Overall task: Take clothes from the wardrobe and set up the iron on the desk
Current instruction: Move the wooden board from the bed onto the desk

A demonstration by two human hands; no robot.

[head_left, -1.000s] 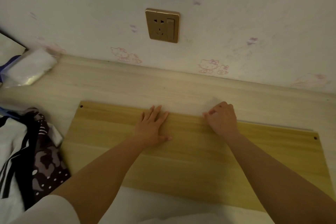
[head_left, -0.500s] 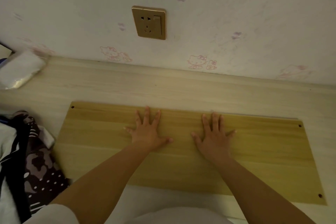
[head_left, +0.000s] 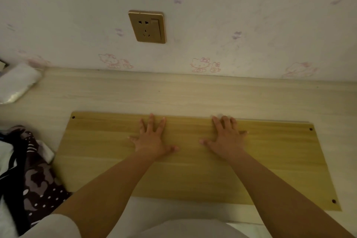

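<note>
A yellow wooden board [head_left: 270, 170] lies flat on the pale desk [head_left: 173, 94]. My left hand [head_left: 152, 139] rests palm down on the board's middle, fingers spread. My right hand [head_left: 225, 141] lies flat beside it to the right, fingertips at the board's far edge. Neither hand holds anything. A heap of dark patterned and white clothes [head_left: 32, 176] sits on the desk at the left edge. No iron is in view.
A gold wall socket [head_left: 147, 26] with a switch is on the wallpapered wall above the desk. A white plastic-wrapped packet [head_left: 18, 81] lies at the desk's far left corner.
My right hand has gone from curled at the board's far edge to flat, palm down on the board. The left hand's fingers have spread. The view has shifted slightly.
</note>
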